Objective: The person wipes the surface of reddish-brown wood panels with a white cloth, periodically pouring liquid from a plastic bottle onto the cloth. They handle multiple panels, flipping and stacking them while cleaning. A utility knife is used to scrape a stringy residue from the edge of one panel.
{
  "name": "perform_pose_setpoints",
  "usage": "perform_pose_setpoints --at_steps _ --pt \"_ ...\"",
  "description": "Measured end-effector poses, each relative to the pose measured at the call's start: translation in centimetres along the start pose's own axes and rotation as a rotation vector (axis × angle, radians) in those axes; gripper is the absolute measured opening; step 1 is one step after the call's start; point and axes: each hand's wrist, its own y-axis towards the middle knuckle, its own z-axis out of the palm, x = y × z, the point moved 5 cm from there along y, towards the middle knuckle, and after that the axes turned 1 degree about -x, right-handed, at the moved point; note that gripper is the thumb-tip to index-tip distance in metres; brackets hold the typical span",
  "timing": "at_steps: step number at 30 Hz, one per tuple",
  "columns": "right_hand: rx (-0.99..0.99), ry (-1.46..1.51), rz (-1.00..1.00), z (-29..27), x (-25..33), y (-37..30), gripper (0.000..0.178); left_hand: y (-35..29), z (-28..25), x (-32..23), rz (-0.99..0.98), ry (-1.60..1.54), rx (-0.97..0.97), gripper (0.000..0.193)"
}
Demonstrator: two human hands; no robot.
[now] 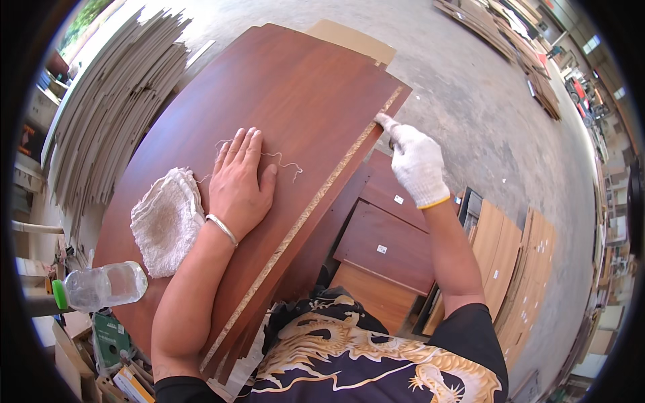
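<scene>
A large reddish-brown wood panel lies in front of me, with a bare particleboard strip along its right edge. My left hand, ungloved and with a bracelet at the wrist, rests flat on the panel, fingers stretched out. Loose white thread trails on either side of it. Left of that wrist lies a crumpled white cloth. In a white knit glove, my right hand is at the panel's far right edge. Its index finger touches the edge while the others curl around something small and dark, mostly hidden.
A clear bottle with a green cap lies at the panel's left side. Stacked boards stand at far left. Below right are brown panels and lighter boards. More boards lie on the concrete floor.
</scene>
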Motion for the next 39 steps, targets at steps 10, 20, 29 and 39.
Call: perform_pose_setpoints --at_steps 10,20,29,39 --pt "0.162 0.174 -0.337 -1.9 8.8 -4.8 0.059 -0.5 0.0 0.5 -0.023 0.014 0.021 0.061" --pt "0.058 0.051 -0.177 -1.0 4.9 -2.1 0.05 -0.3 0.0 0.3 -0.008 0.022 0.003 0.059" --pt "-0.032 0.352 -0.332 -1.3 7.3 -3.7 0.061 -0.6 0.1 0.7 -0.017 0.034 0.024 0.06" --pt "-0.27 0.707 0.184 6.4 -2.2 -2.1 0.072 -0.4 -0.1 0.7 -0.013 0.033 0.018 0.062"
